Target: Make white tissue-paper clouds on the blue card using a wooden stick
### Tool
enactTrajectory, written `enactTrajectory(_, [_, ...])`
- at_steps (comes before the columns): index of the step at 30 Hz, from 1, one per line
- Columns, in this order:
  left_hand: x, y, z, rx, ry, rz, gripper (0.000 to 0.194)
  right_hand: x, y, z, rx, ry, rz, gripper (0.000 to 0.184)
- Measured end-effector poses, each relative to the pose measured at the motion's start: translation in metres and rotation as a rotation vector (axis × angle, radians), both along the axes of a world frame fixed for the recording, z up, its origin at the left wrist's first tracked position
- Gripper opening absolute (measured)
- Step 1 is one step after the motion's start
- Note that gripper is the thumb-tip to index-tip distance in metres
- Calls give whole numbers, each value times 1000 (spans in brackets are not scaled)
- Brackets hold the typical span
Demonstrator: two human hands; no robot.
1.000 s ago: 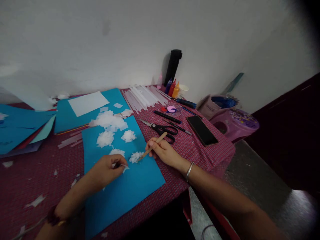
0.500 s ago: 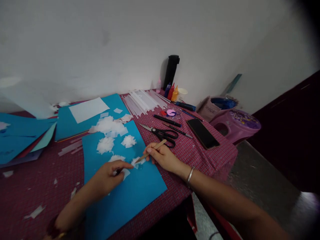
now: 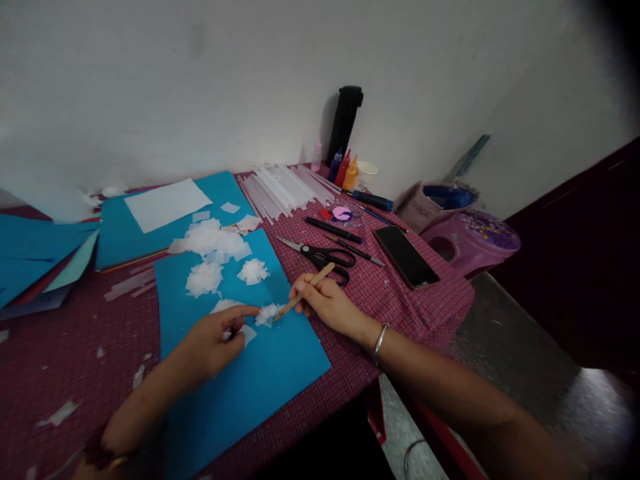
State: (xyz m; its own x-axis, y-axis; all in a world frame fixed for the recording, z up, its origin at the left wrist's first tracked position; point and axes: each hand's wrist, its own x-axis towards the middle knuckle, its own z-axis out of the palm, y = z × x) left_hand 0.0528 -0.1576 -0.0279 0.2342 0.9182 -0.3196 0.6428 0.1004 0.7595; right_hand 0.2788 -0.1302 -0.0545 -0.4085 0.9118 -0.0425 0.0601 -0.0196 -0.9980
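My right hand [image 3: 320, 301] is closed around a wooden craft stick [image 3: 311, 285], whose lower tip touches the edge of a small white paper cluster [image 3: 267, 315]. From the other side, my left hand [image 3: 215, 337] stretches its index finger to that cluster. Its thumb is apart from the index finger, and the other fingers curl underneath, partly hidden. A white paper piece [image 3: 247, 333] lies beside the thumb. The blue sheet [image 3: 270, 373] under both hands also bears other ruffled white clusters [image 3: 204, 278] and a smaller one [image 3: 253, 271].
Black-handled scissors [image 3: 325, 257], a marker [image 3: 333, 229] and a phone [image 3: 405, 257] lie right of the sheet. Behind are white paper strips [image 3: 283, 190], paint bottles [image 3: 343, 169] and a black cylinder [image 3: 345, 123]. A pink stool [image 3: 453, 248] stands beyond the table.
The craft stick's tip has shifted to the right edge of the small cluster, and its upper end has risen a little. My left index finger remains by the cluster. The whole view has shifted slightly.
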Motion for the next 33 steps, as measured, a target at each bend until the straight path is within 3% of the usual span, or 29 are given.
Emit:
enactTrajectory(11, [-10, 1, -10, 6, 52, -115, 49, -2, -1, -3, 58, -5, 10, 36])
enactTrajectory(19, [-12, -1, -5, 9, 3, -145, 27, 0, -1, -3, 5, 90, -56, 38])
enactTrajectory(26, [-8, 0, -5, -52, 49, -128, 41, -1, -2, -4, 35, 23, -22, 37])
enactTrajectory(33, [-3, 0, -4, 45, 134, -138, 52, -2, -3, -3, 52, -13, 17, 39])
